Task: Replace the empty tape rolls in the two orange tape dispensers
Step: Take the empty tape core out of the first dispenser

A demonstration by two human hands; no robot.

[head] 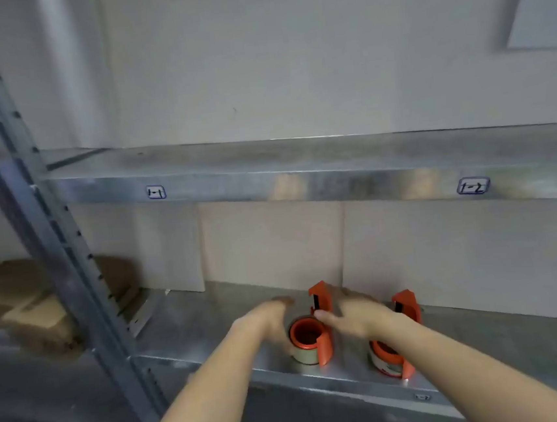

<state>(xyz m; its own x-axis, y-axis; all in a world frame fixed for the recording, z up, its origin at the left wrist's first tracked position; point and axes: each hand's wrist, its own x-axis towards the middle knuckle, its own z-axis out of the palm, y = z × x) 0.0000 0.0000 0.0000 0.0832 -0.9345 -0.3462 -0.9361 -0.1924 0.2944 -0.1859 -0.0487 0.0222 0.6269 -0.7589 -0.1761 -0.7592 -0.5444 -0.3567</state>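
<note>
Both open hands, left hand [264, 321] and right hand [355, 319], flank the nearer orange plastic tape dispenser [311, 335] on the grey metal shelf [213, 322], holding nothing; the pickup step needs closing around it.

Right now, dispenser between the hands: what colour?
Orange dispenser, clearest in the head view.

Orange tape dispensers [318, 322]; grey metal shelf [300, 171]; blue-outlined labels [156, 192].

Soft, even, rather dim light fills the scene, with no hard shadows. The upper shelf [301, 178] edge shows dull smeared reflections. Motion blur softens everything, most of all the hands [264, 321]. Wide-angle distortion slants the rack upright [53, 249] at left.
</note>
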